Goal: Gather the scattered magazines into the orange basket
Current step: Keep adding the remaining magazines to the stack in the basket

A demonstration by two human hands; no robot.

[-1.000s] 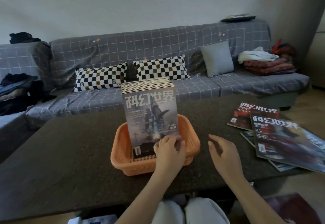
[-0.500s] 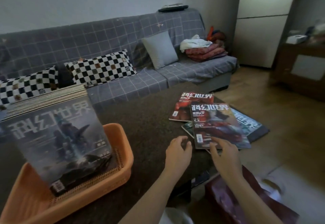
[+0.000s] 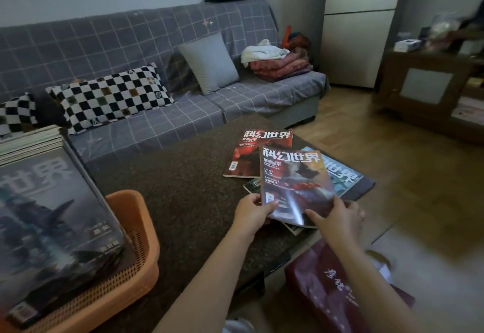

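The orange basket (image 3: 136, 262) stands at the lower left on the dark table (image 3: 183, 188), holding a thick stack of magazines (image 3: 52, 215) on end. At the table's right end lie a red-covered magazine (image 3: 248, 154) and a blue-covered one (image 3: 343, 175), with another partly hidden under them. On top of these, a magazine with a red and dark cover (image 3: 296, 183) is tilted up at its near edge. My left hand (image 3: 251, 212) pinches its lower left corner. My right hand (image 3: 337, 217) grips its lower right edge.
A grey checked sofa (image 3: 157, 52) with chequered cushions (image 3: 110, 97) and folded blankets (image 3: 277, 63) runs behind the table. A dark red bag (image 3: 327, 285) lies on the floor by the table's near right corner. A wooden cabinet (image 3: 424, 89) stands at the right.
My view swung right from the basket to the loose magazines. Both hands left the basket, reached across and took hold of the top magazine, lifting its near edge.
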